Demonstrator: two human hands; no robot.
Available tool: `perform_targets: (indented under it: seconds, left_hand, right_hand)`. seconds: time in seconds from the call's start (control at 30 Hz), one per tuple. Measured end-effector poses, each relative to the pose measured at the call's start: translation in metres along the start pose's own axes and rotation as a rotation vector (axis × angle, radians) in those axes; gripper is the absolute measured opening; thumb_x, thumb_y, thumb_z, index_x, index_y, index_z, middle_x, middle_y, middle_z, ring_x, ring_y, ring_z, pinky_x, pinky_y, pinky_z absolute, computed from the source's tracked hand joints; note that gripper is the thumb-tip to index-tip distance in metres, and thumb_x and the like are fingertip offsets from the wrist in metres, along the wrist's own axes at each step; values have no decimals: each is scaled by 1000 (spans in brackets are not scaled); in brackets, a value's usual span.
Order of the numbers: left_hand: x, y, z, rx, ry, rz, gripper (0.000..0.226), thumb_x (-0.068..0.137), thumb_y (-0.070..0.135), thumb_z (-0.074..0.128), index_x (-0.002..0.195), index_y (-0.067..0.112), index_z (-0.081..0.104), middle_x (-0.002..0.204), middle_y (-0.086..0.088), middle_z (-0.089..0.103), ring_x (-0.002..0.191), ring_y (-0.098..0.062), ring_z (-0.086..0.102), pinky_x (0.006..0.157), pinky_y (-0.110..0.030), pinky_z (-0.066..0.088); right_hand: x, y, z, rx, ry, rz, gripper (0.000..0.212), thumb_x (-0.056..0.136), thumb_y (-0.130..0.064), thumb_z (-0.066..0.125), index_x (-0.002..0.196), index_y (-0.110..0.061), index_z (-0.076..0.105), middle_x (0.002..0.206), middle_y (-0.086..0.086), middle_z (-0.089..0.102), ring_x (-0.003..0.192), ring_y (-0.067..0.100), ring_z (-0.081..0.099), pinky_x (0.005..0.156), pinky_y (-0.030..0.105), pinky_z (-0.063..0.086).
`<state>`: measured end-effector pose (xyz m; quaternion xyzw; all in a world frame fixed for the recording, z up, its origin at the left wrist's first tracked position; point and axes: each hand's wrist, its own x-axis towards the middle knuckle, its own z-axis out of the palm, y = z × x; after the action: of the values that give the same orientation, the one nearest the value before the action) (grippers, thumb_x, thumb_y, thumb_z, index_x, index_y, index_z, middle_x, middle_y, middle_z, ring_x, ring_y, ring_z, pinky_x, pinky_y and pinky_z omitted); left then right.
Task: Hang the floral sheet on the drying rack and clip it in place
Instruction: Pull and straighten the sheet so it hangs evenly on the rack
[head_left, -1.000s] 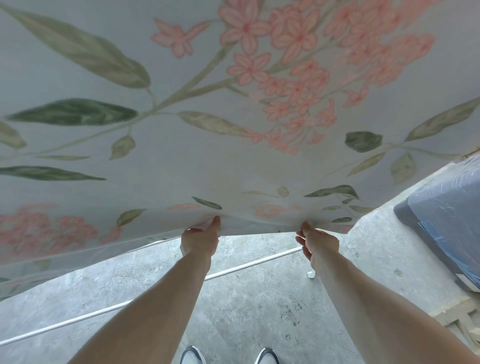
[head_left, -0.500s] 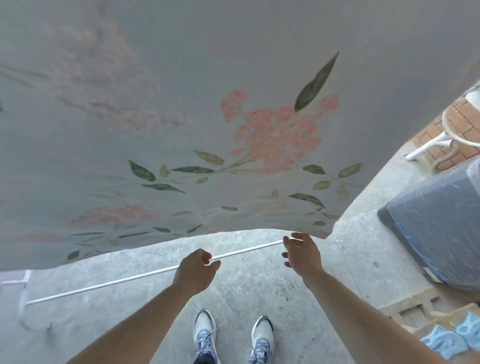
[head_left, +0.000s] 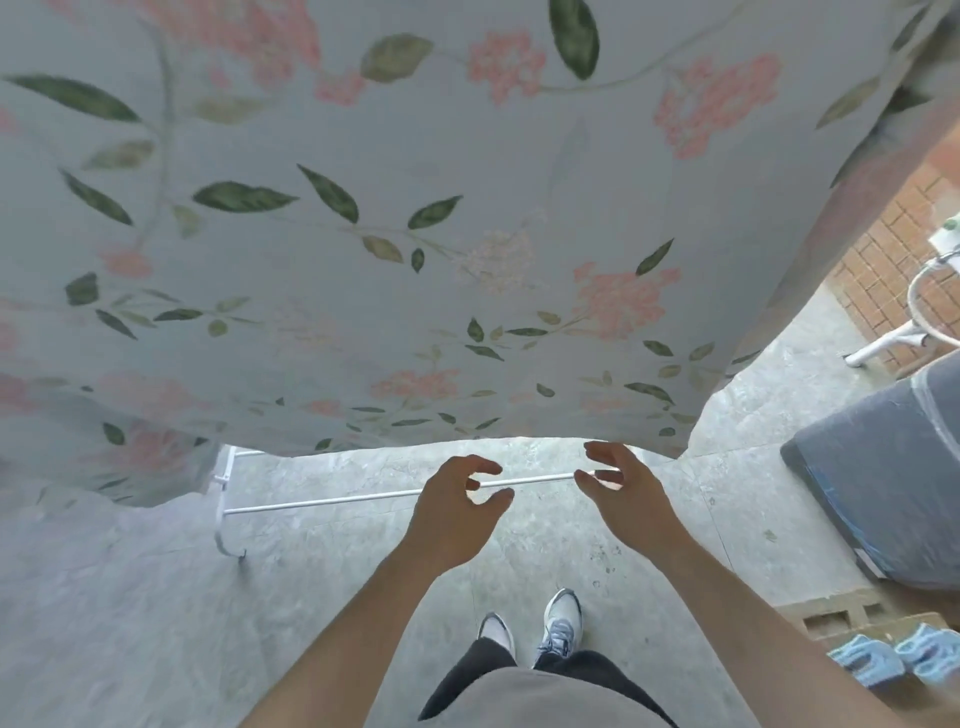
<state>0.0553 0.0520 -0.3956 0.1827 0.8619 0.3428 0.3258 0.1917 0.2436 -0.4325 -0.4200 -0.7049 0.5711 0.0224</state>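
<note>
The floral sheet (head_left: 426, 249), pale grey-blue with pink blossoms and green leaves, hangs down across the upper two thirds of the view; whatever it hangs from is out of frame. Its lower hem floats free just above my hands. My left hand (head_left: 457, 512) and my right hand (head_left: 621, 496) are held side by side below the hem, fingers loosely spread and curved, holding nothing. Behind them runs the drying rack's white bottom bar (head_left: 332, 501) with a curved foot (head_left: 228, 545) at its left end.
The floor is grey concrete. A plastic-wrapped grey bundle (head_left: 883, 483) lies at the right. Light blue clips (head_left: 893, 660) sit at the lower right beside a concrete block (head_left: 836, 613). A white frame (head_left: 904, 332) stands on red brick paving far right. My shoes (head_left: 535, 629) are below.
Both hands gripped the sheet's lower hem a second ago and have let it go. The sheet dropped and now hangs free, and my hands have drawn back below it.
</note>
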Motion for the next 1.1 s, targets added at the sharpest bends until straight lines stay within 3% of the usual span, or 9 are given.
perform_targets:
  seconds: [0.13, 0.33, 0.47, 0.63, 0.77, 0.9, 1.0, 1.1]
  left_hand:
    - [-22, 15, -32, 132, -21, 163, 27, 89, 41, 75, 113, 42, 62, 121, 27, 54, 110, 5, 54, 85, -7, 37]
    - [-12, 89, -87, 143, 66, 429, 26, 90, 38, 75, 114, 38, 64, 125, 21, 52, 115, -4, 54, 98, -26, 46]
    - [-17, 147, -113, 199, 126, 572, 27, 92, 39, 73, 118, 37, 65, 128, 22, 50, 116, -1, 52, 101, -24, 43]
    - [-16, 227, -143, 387, 206, 763, 38, 93, 45, 69, 129, 36, 60, 142, 19, 46, 125, -3, 46, 102, -26, 40]
    - [0, 308, -159, 495, 340, 885, 44, 91, 45, 70, 132, 33, 58, 143, 10, 46, 128, -15, 49, 109, -39, 41]
    - [26, 398, -165, 554, 603, 995, 52, 87, 43, 73, 135, 29, 60, 142, 4, 48, 131, -23, 45, 112, -40, 37]
    - [48, 444, -166, 596, 825, 988, 59, 87, 46, 71, 140, 26, 56, 139, -1, 49, 129, -25, 42, 110, -41, 36]
    - [66, 466, -156, 661, 911, 961, 54, 90, 56, 63, 136, 27, 58, 137, 0, 54, 127, -25, 47, 111, -44, 31]
  right_hand:
    - [-34, -33, -8, 53, 54, -83, 36, 95, -23, 73, 125, -37, 59, 127, -24, 61, 112, -2, 60, 82, 13, 45]
    - [-40, -102, -44, 88, 144, -276, 35, 96, -23, 71, 125, -39, 60, 128, -24, 60, 116, -4, 57, 81, 10, 45]
    - [-46, -139, -76, 156, 228, -377, 34, 95, -20, 72, 122, -39, 63, 128, -21, 62, 116, -2, 60, 87, 17, 51]
    - [-42, -185, -133, 148, 300, -498, 35, 96, -22, 71, 126, -36, 62, 131, -16, 61, 117, -1, 59, 73, 4, 48]
    - [-31, -219, -189, 137, 336, -587, 36, 95, -27, 72, 127, -38, 62, 130, -14, 62, 119, 3, 59, 78, 7, 47]
    - [-13, -250, -250, 123, 363, -671, 36, 94, -24, 74, 126, -36, 64, 123, -15, 65, 117, -1, 61, 81, 10, 48]
    - [10, -269, -293, 82, 370, -738, 36, 95, -28, 74, 128, -34, 63, 124, -17, 66, 114, -4, 62, 82, 11, 51]
    - [36, -285, -330, 64, 394, -782, 38, 94, -31, 74, 130, -33, 62, 126, -20, 64, 114, -4, 62, 85, 15, 51]
